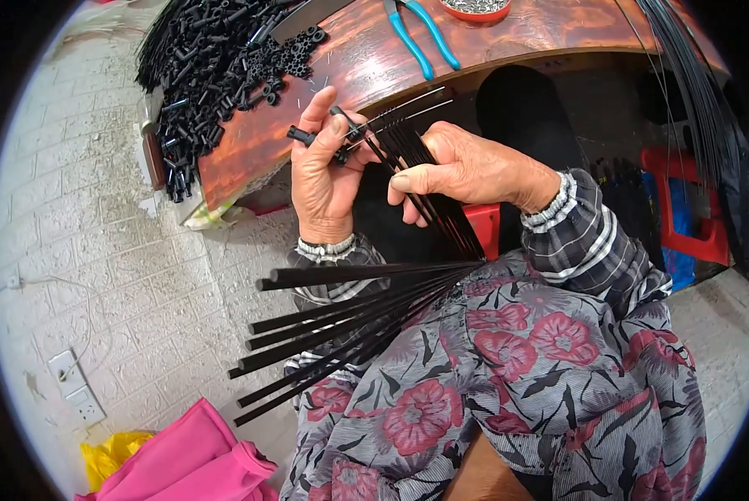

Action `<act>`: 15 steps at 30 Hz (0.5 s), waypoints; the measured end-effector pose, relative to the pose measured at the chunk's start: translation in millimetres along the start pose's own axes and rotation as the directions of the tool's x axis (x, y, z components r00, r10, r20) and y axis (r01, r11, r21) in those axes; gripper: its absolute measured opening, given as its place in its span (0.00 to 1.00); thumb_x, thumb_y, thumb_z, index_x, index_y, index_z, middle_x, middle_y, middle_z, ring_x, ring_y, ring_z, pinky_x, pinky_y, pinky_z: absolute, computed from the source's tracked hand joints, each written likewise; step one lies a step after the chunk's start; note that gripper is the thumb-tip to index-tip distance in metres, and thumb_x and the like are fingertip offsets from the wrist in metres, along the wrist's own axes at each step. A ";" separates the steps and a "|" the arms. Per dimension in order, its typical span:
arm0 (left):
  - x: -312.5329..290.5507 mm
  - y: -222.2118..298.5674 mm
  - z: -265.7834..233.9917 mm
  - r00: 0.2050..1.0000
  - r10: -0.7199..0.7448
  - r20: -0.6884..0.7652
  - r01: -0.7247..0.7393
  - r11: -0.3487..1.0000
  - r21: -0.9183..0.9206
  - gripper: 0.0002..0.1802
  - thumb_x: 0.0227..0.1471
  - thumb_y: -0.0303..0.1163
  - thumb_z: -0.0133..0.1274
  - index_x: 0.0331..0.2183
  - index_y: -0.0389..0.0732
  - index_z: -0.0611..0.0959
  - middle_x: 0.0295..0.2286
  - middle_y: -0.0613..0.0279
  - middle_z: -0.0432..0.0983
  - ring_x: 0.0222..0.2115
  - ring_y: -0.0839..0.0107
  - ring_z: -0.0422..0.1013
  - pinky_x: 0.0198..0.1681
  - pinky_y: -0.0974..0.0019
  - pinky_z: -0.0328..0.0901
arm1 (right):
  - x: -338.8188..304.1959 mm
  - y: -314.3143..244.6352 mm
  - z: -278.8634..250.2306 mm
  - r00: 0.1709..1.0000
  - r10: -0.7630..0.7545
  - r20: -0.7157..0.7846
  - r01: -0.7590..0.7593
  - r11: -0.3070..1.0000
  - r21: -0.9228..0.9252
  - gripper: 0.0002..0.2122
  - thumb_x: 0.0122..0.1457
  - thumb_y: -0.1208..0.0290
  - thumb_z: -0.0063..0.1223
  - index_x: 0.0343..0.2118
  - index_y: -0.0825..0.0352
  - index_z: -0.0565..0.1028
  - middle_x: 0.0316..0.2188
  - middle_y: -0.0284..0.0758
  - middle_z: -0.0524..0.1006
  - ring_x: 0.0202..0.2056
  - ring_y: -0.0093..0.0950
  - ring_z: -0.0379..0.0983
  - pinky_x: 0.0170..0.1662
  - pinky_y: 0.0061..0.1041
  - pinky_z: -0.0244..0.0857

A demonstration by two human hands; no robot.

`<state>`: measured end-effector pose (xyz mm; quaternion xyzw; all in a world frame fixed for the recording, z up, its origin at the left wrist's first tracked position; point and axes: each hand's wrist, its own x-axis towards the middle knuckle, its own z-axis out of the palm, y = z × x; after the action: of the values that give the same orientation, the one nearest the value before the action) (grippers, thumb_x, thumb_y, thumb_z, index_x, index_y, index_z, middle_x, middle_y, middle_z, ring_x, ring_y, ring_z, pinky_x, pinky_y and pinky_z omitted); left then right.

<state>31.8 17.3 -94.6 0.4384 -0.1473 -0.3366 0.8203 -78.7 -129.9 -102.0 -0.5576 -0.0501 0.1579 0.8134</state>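
Between the bent thumb and fingers of my left hand [328, 179] are small black tubular plastic fittings [301, 134], one end poking out to the left. My right hand [474, 167] is closed around a flat bundle of thin black rods [406, 144]. Its thumb presses across them, and their upper ends reach the left hand's fingertips. Thin metal wires [429, 107] stick out beyond the rod ends. Lower down, thicker black rods [332, 324] fan out leftward over my lap from a point near my right forearm. How they join the held rods is hard to make out.
A glossy reddish-brown table [349, 75] curves ahead, bearing a heap of black plastic fittings [215, 63], blue-handled pliers [424, 42] and a red dish [483, 15] of small metal parts. Long black rods [683, 92] hang at right above a red stool [708, 238]. Pink cloth [190, 459] lies lower left.
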 end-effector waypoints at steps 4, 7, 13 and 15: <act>-1.6 0.6 5.8 0.999 0.004 -0.048 -0.005 1.000 -0.020 0.17 0.47 0.24 0.49 0.42 0.38 0.70 0.28 0.56 0.72 0.25 0.69 0.71 0.27 0.65 0.71 | -1.2 -2.9 0.8 1.000 0.024 -0.019 -0.024 1.000 -0.004 0.11 0.51 0.69 0.47 0.25 0.75 0.72 0.17 0.36 0.74 0.19 0.22 0.71 0.23 0.17 0.66; -2.7 0.5 9.1 0.998 0.003 -0.062 -0.005 1.000 -0.020 0.16 0.47 0.24 0.49 0.42 0.38 0.71 0.29 0.55 0.72 0.26 0.68 0.71 0.27 0.65 0.71 | -2.1 -2.5 0.6 1.000 -0.002 -0.015 0.001 1.000 -0.023 0.11 0.51 0.69 0.47 0.25 0.75 0.72 0.17 0.36 0.74 0.19 0.22 0.71 0.24 0.17 0.66; -4.6 3.7 8.5 0.999 -0.035 -0.020 0.036 0.999 0.019 0.16 0.48 0.25 0.47 0.42 0.37 0.71 0.33 0.49 0.73 0.28 0.66 0.72 0.28 0.63 0.70 | -2.2 -4.1 1.4 1.000 0.001 -0.013 -0.002 0.999 -0.046 0.12 0.51 0.68 0.47 0.25 0.75 0.72 0.17 0.36 0.74 0.19 0.22 0.71 0.24 0.17 0.66; -4.3 3.3 8.5 0.999 -0.036 -0.003 0.036 0.999 0.030 0.16 0.48 0.25 0.47 0.42 0.36 0.71 0.33 0.48 0.72 0.28 0.65 0.72 0.28 0.63 0.71 | -3.4 -4.0 1.2 1.000 0.001 -0.022 -0.001 0.999 -0.038 0.12 0.51 0.68 0.47 0.26 0.75 0.72 0.17 0.37 0.74 0.19 0.22 0.71 0.23 0.17 0.67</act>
<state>25.5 16.2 -86.8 0.4535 -0.1433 -0.3484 0.8077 -81.4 -131.2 -97.6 -0.5747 -0.0439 0.1511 0.8031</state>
